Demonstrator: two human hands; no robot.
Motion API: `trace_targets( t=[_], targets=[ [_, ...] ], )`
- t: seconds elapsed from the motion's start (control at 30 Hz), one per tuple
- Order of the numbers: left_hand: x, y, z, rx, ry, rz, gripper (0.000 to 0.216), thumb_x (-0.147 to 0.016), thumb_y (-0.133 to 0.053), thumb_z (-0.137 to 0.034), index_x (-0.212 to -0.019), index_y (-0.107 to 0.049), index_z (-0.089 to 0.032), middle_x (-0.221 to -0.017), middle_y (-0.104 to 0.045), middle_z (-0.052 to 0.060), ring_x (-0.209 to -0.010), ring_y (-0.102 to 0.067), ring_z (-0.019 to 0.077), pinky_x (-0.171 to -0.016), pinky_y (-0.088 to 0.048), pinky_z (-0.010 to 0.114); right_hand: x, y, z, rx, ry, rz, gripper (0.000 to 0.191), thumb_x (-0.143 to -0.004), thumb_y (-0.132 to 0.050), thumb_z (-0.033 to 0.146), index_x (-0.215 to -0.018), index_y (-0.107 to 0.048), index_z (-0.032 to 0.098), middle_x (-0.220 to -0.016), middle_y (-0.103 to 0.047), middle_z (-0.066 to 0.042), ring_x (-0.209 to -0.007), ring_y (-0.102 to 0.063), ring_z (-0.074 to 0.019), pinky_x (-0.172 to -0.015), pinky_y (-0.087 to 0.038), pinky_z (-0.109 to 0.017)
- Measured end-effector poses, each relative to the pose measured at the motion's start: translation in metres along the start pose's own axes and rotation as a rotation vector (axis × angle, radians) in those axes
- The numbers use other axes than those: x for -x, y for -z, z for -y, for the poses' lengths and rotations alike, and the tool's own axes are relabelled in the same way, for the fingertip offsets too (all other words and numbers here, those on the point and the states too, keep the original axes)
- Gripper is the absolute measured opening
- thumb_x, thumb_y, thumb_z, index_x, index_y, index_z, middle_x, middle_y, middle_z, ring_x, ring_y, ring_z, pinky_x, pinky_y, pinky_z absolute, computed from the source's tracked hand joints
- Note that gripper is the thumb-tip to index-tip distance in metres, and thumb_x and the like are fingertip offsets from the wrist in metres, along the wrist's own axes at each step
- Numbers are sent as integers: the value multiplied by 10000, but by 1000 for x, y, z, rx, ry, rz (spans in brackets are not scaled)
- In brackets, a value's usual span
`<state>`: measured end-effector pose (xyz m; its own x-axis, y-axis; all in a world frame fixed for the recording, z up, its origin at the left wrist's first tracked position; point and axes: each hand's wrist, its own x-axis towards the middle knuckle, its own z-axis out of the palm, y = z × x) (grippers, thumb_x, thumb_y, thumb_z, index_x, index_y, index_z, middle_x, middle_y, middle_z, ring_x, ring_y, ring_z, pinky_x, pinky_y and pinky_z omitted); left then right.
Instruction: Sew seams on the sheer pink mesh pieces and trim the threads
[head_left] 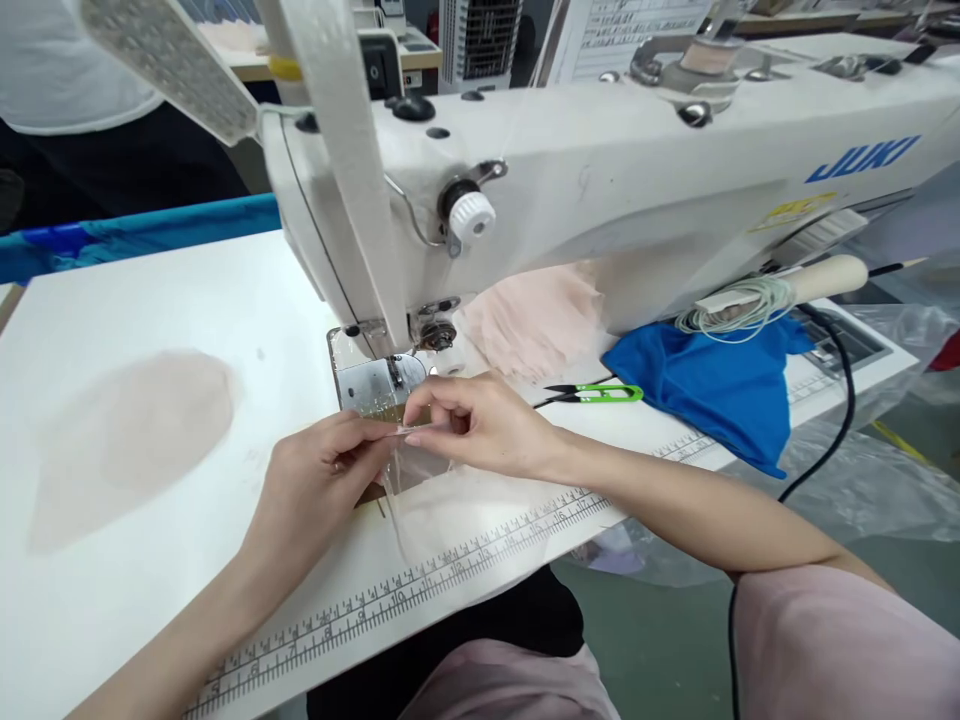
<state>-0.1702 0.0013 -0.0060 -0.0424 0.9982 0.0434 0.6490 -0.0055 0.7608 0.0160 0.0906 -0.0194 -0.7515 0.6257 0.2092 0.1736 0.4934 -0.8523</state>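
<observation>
Just in front of the needle plate (367, 385) of a white sewing machine (600, 190), both hands meet at a piece of thin sheer pale fabric (416, 468). My left hand (319, 480) pinches its edge between thumb and forefinger. Close against those fingertips, my right hand (491, 425) is closed on the same edge, with the fingers curled. The fabric hangs below the fingers, and a narrow strip of it trails toward the table edge. The presser foot (395, 372) is behind the hands. How many layers are pinched I cannot tell.
An oval sheer fabric piece (142, 430) lies on the left tabletop. Pale pink fabric (536, 315) is heaped under the machine arm. Green-handled thread snips (600, 393) lie right of my right hand, near a blue cloth (720, 390). A printed ruler (450, 570) follows the front edge.
</observation>
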Motion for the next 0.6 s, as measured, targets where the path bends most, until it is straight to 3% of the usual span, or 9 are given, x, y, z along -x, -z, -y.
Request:
trace_targets(
  t=[0.13,0.37,0.6],
  targets=[
    [3,0,1,-134,-150,-113,162,-898,-582,-311,-883,-734,-260,-675,-652,-43,-534,-590,93,-518,-462,214,2,-2,1,98,81,-3,128,-862,-626,163,-990,-631,162,-548,-424,114,-489,-425,-51,-534,-367,-187],
    [6,0,4,-280,-323,-229,121,-907,-600,-266,-906,-720,-255,-742,-710,-34,-568,-607,99,-512,-460,219,4,-3,1,135,110,-12,103,-873,-601,177,-976,-608,176,-549,-420,112,-489,-418,-59,-523,-362,-190],
    [8,-1,5,-286,-334,-235,81,-913,-598,-260,-878,-671,-254,-768,-728,-42,-591,-639,102,-531,-480,227,6,-7,-2,186,259,-46,96,-888,-546,156,-964,-600,178,-537,-395,111,-473,-391,-53,-499,-354,-177]
  ],
)
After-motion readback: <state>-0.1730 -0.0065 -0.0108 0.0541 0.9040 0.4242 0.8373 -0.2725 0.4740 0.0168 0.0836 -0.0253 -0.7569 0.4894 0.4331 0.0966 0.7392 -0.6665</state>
